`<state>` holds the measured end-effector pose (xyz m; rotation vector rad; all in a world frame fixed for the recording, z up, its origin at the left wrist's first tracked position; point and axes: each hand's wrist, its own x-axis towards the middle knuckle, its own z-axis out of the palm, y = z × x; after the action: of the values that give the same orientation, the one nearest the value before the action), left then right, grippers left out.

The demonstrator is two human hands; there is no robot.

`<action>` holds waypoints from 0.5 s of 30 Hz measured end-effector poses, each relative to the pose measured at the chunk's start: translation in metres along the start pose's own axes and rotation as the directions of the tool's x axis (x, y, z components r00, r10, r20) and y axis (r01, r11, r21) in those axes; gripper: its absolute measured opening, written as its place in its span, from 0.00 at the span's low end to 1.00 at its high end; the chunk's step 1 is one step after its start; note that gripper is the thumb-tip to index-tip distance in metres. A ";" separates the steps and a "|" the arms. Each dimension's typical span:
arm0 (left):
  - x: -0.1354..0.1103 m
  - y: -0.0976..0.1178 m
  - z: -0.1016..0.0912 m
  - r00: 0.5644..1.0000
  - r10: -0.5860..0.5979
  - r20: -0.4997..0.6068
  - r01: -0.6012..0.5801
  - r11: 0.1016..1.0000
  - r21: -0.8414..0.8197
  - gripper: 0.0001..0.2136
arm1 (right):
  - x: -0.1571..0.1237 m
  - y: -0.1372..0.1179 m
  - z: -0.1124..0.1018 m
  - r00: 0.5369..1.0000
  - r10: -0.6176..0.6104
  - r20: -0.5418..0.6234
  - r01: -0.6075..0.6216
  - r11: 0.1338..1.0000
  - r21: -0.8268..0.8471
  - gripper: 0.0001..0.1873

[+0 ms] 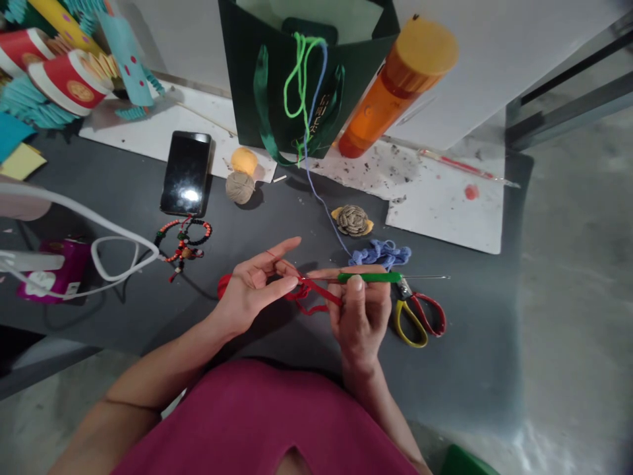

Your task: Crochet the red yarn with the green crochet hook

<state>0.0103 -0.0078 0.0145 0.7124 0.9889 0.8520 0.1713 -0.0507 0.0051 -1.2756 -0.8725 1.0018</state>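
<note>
Thin bright red yarn (316, 291), a loose looped tangle, sits above the dark table (277, 218) between both hands; left hand (252, 288) pinches its strand, right hand (362, 311) grips a green-handled crochet hook (376, 278)

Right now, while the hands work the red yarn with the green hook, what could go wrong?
1. The red yarn runs loosely over the left hand. It could slip, and the stitches near the crochet hook may loosen.
2. The right hand works right beside the scissors, so the yarn might catch on them.
3. The blue strand lies close and could tangle in.
</note>
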 end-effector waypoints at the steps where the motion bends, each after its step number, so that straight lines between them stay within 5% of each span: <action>1: 0.000 0.000 0.000 1.000 0.001 -0.008 -0.001 1.000 0.009 0.26 | -0.001 0.000 -0.001 0.999 -0.033 0.006 0.033 0.999 -0.030 0.08; 9: -0.001 0.003 0.002 0.996 0.080 -0.048 -0.071 0.984 0.162 0.25 | -0.005 0.000 -0.007 0.978 -0.193 0.076 0.201 0.971 -0.130 0.05; 15: -0.006 -0.001 0.003 0.985 0.153 -0.084 -0.127 0.958 0.256 0.24 | -0.001 0.009 -0.008 0.883 -0.404 0.239 0.458 0.852 -0.253 0.14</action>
<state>0.0117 -0.0134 0.0174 0.9708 1.1619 0.9037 0.1770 -0.0543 -0.0041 -1.1730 -1.4274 0.6375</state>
